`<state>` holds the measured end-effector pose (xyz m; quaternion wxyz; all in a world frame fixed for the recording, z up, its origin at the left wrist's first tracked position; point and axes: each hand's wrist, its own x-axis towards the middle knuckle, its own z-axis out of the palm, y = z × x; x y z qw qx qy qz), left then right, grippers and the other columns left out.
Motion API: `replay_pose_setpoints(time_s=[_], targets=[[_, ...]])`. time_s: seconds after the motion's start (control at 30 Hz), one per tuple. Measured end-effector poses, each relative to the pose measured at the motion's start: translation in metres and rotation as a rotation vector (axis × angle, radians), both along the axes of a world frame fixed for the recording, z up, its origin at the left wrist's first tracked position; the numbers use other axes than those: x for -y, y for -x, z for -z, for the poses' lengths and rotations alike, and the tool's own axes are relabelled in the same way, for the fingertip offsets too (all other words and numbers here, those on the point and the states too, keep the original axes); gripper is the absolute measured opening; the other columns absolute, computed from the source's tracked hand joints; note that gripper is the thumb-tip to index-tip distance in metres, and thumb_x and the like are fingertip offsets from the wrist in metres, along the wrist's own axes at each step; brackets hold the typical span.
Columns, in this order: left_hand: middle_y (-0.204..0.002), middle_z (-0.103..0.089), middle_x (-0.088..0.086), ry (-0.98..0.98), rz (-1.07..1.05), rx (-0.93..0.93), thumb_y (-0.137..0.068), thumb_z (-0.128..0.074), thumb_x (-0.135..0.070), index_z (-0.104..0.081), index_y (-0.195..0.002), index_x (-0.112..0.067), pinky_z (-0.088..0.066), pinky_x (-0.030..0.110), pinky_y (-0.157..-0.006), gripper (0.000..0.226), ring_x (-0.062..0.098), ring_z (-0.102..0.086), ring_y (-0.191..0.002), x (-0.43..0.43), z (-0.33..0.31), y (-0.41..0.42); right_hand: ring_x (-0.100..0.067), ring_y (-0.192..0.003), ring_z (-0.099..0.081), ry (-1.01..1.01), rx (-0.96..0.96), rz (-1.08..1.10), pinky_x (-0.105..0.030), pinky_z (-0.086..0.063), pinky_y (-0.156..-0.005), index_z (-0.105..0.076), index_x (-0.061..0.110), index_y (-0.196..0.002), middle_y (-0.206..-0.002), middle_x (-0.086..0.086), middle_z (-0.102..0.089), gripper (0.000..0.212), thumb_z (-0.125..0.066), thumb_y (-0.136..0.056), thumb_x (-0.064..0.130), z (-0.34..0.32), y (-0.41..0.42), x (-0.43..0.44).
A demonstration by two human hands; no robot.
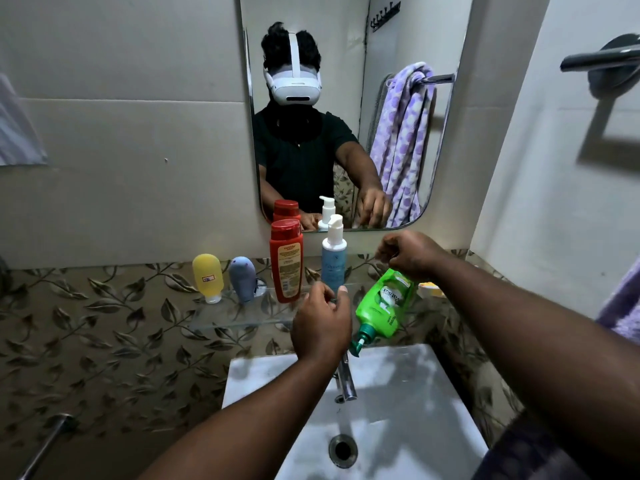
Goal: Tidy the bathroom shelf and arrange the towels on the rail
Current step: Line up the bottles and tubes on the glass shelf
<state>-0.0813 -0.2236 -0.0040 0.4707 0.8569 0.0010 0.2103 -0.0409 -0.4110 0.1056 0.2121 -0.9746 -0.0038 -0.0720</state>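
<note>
A white sink [408,393] fills the near centre, its metal tap [347,377] rising at the far edge. Above it a mirror [349,39] on the far wall reflects a purple patterned towel [403,143] draped over a rail [440,78]. Below the mirror, a glass shelf [242,318] carries, left to right, a yellow tube [207,277], a grey-blue tube [242,278], a red bottle [286,261] and a blue pump bottle [334,261]. The right hand [408,254] is clamped on the base of a green bottle [382,310], holding it upside down, cap towards the sink, just right of the shelf's middle. The left hand [320,323] hovers at the shelf's near edge, fingers loosely curled around nothing, near the blue pump bottle.
</note>
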Motion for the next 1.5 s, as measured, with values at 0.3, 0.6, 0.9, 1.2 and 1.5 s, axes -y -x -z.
replay_pose_setpoints(time_s=[0.3,0.6,0.9,1.2,1.5], targets=[[-0.086,-0.072,0.009,0.335,0.285,-0.407,-0.073,-0.083,-0.042,-0.046,-0.092,-0.024,-0.06,0.049,-0.062,0.045,0.03,-0.072,-0.066,0.024,0.015,0.032,-0.02,-0.114,-0.061,0.283,-0.183,-0.099,-0.025,-0.046,-0.089,-0.063,0.022,-0.133,-0.134,-0.005,-0.064,0.057,-0.064,-0.084,-0.006,0.015,0.026,0.009],[-0.081,-0.064,-0.014,0.135,0.124,-0.174,-0.077,-0.085,-0.035,-0.057,-0.085,-0.029,-0.047,0.025,-0.056,0.029,0.006,-0.061,-0.069,0.011,-0.009,0.024,-0.028,-0.13,-0.056,0.347,-0.167,-0.232,-0.029,-0.048,-0.103,-0.049,0.019,-0.149,-0.148,-0.012,-0.054,0.073,-0.071,-0.083,-0.003,0.026,0.028,-0.008],[-0.104,-0.072,-0.012,0.172,0.219,0.067,-0.08,-0.084,-0.027,-0.062,-0.11,-0.036,-0.058,0.032,-0.08,0.038,0.008,-0.068,-0.093,0.008,-0.064,0.002,-0.029,-0.098,-0.063,0.178,0.111,-0.121,-0.036,-0.051,-0.079,-0.054,0.017,-0.13,-0.121,-0.016,-0.066,0.058,-0.082,-0.079,0.018,0.004,0.029,-0.01],[-0.109,-0.075,-0.009,0.433,0.329,0.032,-0.091,-0.067,-0.003,-0.068,-0.12,-0.025,-0.059,0.038,-0.095,0.036,0.007,-0.071,-0.101,0.036,-0.063,-0.02,-0.025,-0.103,-0.066,-0.31,0.221,0.032,-0.037,-0.055,-0.087,-0.056,0.019,-0.126,-0.115,-0.006,-0.071,0.065,-0.091,-0.071,0.014,0.004,0.019,0.005],[-0.15,-0.055,0.001,0.271,0.413,-0.088,-0.093,-0.061,0.0,-0.042,-0.155,-0.022,-0.048,0.04,-0.113,0.068,0.015,-0.056,-0.133,0.054,-0.033,-0.031,-0.027,-0.123,-0.062,-0.673,0.129,0.005,-0.047,-0.051,-0.105,-0.05,0.008,-0.136,-0.127,-0.013,-0.067,0.063,-0.079,-0.082,-0.005,0.012,0.008,0.015]])
